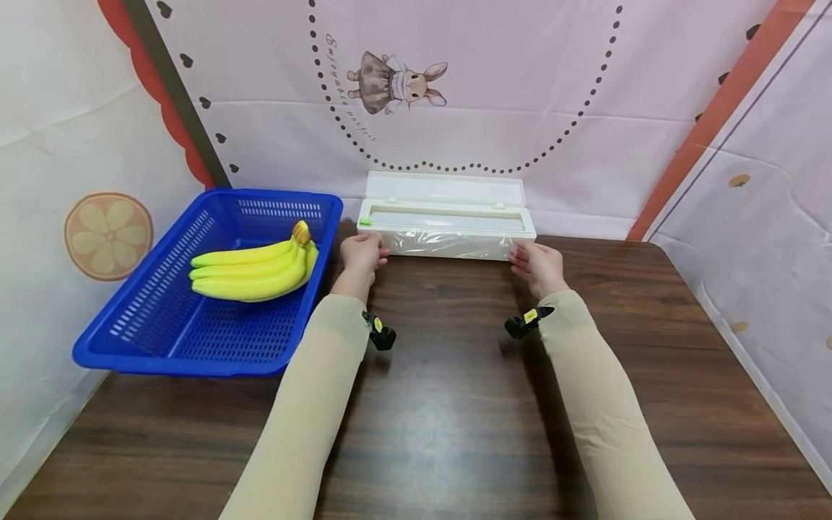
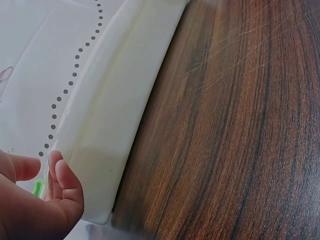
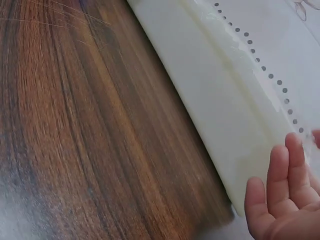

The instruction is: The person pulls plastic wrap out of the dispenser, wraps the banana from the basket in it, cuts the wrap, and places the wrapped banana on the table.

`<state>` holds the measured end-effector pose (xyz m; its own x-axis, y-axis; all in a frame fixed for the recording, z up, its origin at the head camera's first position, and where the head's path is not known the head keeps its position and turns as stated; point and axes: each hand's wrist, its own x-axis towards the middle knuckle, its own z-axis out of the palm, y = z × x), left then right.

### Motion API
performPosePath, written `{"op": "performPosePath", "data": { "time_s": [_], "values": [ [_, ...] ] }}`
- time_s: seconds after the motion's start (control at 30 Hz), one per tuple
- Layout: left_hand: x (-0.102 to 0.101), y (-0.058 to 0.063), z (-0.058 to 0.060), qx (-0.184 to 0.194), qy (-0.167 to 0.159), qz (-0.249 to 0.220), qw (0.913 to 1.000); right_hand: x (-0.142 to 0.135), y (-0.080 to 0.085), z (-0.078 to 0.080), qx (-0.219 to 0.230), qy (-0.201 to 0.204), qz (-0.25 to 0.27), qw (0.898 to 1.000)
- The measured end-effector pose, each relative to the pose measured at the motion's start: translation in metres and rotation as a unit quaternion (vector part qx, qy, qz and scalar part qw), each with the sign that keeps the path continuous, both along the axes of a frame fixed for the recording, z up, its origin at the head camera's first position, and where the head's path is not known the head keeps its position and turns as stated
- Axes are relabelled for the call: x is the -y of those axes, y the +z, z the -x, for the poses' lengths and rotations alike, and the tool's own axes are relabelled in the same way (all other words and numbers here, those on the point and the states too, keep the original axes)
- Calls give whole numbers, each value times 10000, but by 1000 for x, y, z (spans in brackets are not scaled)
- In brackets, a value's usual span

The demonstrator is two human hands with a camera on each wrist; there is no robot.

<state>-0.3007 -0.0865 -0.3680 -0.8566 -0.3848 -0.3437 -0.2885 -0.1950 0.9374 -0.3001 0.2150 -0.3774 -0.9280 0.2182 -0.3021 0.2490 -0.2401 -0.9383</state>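
Observation:
A long white cling film dispenser (image 1: 448, 220) stands at the back of the table with its clear lid (image 1: 445, 189) raised. Shiny cling film (image 1: 448, 244) hangs across its front. At the dispenser's left end, my left hand (image 1: 364, 256) pinches the edge of the film between thumb and fingers, close to a small green slider (image 1: 365, 222). My right hand (image 1: 538, 267) holds the film's other edge by the right end, its lower fingers loosely bent in the right wrist view. Both wrist views show the dispenser's plain white front face (image 2: 115, 105) beside the fingers.
On the left stands a blue plastic basket (image 1: 97, 354) holding a bunch of yellow bananas (image 1: 253, 271). A printed cloth (image 1: 494, 137) hangs right behind the dispenser and along both sides of the dark wooden table (image 1: 448, 404).

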Motion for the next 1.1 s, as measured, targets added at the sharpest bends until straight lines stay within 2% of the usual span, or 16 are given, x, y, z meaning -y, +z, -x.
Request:
{"op": "performPosePath", "data": {
  "time_s": [0.2,0.43,0.6,0.8,1.1],
  "values": [
    [-1,2,-1,48,-101,-88,9999,-2,6,-5,95,380,-10,9992],
    [2,7,-3,94,-166,-317,9993,-7,15,-8,115,813,-307,9962],
    [4,13,-3,62,-90,-623,9980,-8,21,-7,-2,874,-309,9957],
    [5,24,-4,79,-151,-817,9965,-7,25,-6,-169,936,-360,9948],
    [7,28,1,211,-100,-1018,9945,-8,31,-6,-225,937,-408,9945]
  ]
}}
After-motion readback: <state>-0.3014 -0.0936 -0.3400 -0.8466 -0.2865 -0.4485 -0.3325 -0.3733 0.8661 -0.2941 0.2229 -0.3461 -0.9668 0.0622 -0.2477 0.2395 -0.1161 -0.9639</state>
